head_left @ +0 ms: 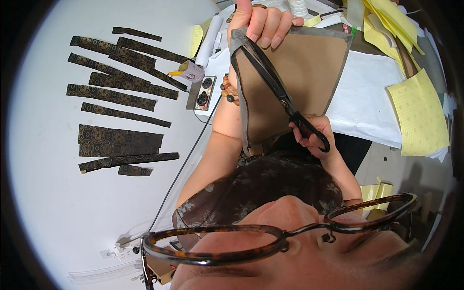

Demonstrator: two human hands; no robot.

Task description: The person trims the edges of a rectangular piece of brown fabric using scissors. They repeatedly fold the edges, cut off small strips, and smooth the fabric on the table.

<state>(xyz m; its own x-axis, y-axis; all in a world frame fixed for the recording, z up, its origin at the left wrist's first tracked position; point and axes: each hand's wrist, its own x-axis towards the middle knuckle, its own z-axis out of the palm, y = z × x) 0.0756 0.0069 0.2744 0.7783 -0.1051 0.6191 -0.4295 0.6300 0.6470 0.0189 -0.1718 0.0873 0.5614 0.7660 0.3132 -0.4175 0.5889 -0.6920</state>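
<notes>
My left hand [266,24] grips the top edge of a flat brown board [304,72], its fingers bent over the front. Grey cloth [342,50] borders the board along its edges. In my right hand [316,133] is a pair of long black scissors [278,87], held by the handles. They slant up and left across the board, the blades slightly apart at the tips. Those tips reach the grey cloth at the board's upper left corner; I cannot tell whether cloth lies between the blades. Beads circle my left wrist.
Dark patterned strips [121,140] hang on the white wall at left. Beside the board are a power socket [205,92], a cup [193,72] and a white roll [210,41]. White paper [367,96] covers the table at right, near yellow sheets [420,116]. A cable runs down the left.
</notes>
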